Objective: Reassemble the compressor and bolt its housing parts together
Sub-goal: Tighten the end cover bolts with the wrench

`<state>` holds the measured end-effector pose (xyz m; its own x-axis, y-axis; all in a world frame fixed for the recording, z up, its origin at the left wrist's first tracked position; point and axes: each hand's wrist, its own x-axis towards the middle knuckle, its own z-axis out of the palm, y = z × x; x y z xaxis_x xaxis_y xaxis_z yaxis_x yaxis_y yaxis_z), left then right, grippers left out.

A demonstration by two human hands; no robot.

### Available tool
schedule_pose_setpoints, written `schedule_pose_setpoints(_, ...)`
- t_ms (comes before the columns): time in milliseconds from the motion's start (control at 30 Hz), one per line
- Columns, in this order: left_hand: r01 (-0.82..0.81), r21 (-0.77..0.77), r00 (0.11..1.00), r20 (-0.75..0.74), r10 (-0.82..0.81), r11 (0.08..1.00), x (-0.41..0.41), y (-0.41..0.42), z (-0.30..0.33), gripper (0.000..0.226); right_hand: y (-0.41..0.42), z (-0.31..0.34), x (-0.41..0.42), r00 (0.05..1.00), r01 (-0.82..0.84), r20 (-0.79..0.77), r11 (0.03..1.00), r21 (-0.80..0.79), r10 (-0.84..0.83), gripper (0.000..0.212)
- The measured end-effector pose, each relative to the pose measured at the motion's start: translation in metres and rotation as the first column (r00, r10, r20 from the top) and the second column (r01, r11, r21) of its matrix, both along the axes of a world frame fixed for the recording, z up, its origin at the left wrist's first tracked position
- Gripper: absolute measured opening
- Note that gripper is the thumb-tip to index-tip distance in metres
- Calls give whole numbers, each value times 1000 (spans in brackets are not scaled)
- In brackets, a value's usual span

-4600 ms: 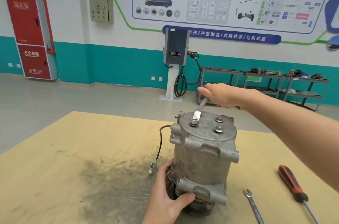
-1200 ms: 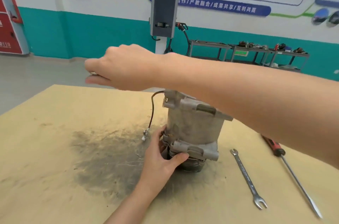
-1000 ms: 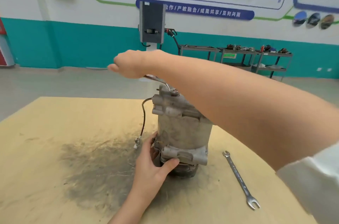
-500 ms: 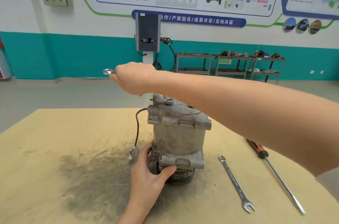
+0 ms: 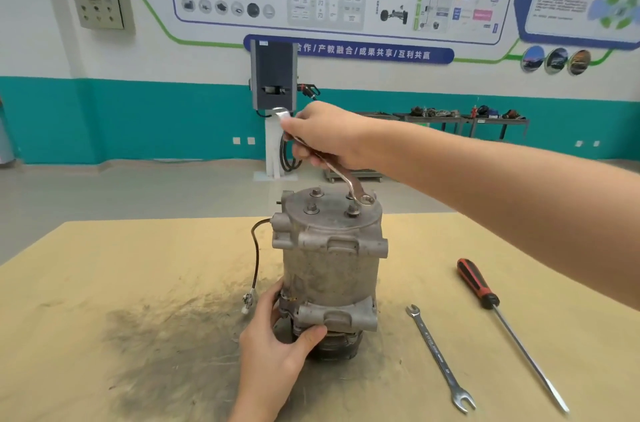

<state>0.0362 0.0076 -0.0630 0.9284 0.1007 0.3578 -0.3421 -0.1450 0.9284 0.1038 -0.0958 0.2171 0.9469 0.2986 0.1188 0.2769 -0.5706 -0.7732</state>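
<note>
The grey metal compressor (image 5: 330,269) stands upright on the tan table (image 5: 104,283). Several bolts (image 5: 311,208) sit in its round top cover. My right hand (image 5: 329,139) grips a silver ring spanner (image 5: 349,181) above the compressor, and the spanner's ring end sits at the right rear bolt. My left hand (image 5: 277,345) holds the lower flange of the compressor at its front left. A black cable with a white plug (image 5: 247,304) hangs down the compressor's left side.
A second spanner (image 5: 440,357) lies on the table right of the compressor. A long screwdriver with a red and black handle (image 5: 478,283) lies further right. A dark greasy stain (image 5: 166,342) spreads left of the compressor. Shelves and a charging post stand by the far wall.
My right hand has carried the spanner from the left side of the cover over to the right rear bolt. My left hand has kept its hold on the lower flange.
</note>
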Motion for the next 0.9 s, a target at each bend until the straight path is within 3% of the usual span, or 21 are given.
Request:
schedule_pose_setpoints(67, -2, -8, 1000, 4, 3, 1000, 0, 0, -1, 76, -26, -13, 2, 993, 112, -65, 979, 173, -102, 26)
schedule_pose_setpoints(367, -12, -18, 1000, 11, 12, 1000, -2, -1, 1, 74, -54, -33, 24, 910, 407, -293, 768, 496, -293, 17)
schedule_pose_setpoints(633, -17, -9, 1000, 22, 17, 1000, -2, -2, 1, 74, -61, -36, 33, 874, 486, -331, 677, 553, -356, 17)
schedule_pose_setpoints(900, -28, -14, 999, 33, 28, 1000, -3, -2, 2, 75, -68, -53, 26, 895, 444, -285, 640, 627, -343, 16)
